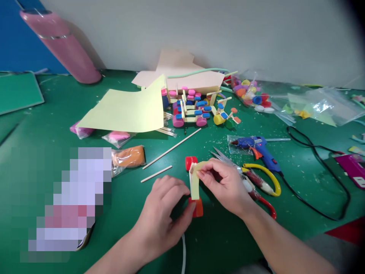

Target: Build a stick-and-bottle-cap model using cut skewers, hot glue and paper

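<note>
Near the front of the table is a small craft-stick car (191,176) with red bottle-cap wheels. My left hand (168,207) is closed round its near end, thumb on the red-orange cap (199,209). Between thumb and fingers of my right hand (225,182) is the top of a pale yellow paper strip (195,188), curved over and lying along the car. Scissors (251,179) with yellow and red handles lie just behind my right hand. Left of the car are two thin wooden sticks, a long stick (172,148) and a short stick (156,174).
A blue glue gun (256,146) with a black cord (316,156) lies at right. Several finished toy cars (191,110) stand behind, beside a yellow paper sheet (125,112). Bagged bottle caps (252,93), an orange clay pack (129,156) and a pink bottle (62,43) are around.
</note>
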`<state>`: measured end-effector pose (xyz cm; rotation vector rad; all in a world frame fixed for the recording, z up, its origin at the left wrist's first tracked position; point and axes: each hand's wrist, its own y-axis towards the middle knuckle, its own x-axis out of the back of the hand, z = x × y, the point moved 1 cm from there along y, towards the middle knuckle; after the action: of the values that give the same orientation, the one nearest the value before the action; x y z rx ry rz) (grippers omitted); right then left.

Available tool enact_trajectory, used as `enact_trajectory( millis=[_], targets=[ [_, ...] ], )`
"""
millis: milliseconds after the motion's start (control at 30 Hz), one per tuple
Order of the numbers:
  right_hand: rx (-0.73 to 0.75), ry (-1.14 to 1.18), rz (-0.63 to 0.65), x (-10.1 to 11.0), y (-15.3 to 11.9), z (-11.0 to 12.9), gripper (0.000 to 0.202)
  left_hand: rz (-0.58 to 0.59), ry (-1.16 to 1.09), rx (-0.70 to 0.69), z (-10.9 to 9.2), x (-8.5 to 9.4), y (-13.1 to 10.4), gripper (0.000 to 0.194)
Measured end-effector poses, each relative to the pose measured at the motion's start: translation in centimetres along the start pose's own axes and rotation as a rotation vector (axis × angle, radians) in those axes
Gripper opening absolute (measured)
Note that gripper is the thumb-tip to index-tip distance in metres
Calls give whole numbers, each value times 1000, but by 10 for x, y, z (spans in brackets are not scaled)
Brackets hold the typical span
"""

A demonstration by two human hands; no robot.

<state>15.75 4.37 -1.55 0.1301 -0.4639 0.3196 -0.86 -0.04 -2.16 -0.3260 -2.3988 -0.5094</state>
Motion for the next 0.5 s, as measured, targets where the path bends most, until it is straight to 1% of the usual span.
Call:
enact_trajectory(
  millis=[167,367,500],
  targets=[
    [2,-16,-30,-3,-1,-2,10,44,54,-29,-1,-3,-2,17],
    [23,-21,-60,-9,-3,-6,8,95,-13,2,2,-6,-2,17],
    [40,-22,-80,-11,-3,-7,9,105,-43,23,3,-6,-2,15]
  ],
)
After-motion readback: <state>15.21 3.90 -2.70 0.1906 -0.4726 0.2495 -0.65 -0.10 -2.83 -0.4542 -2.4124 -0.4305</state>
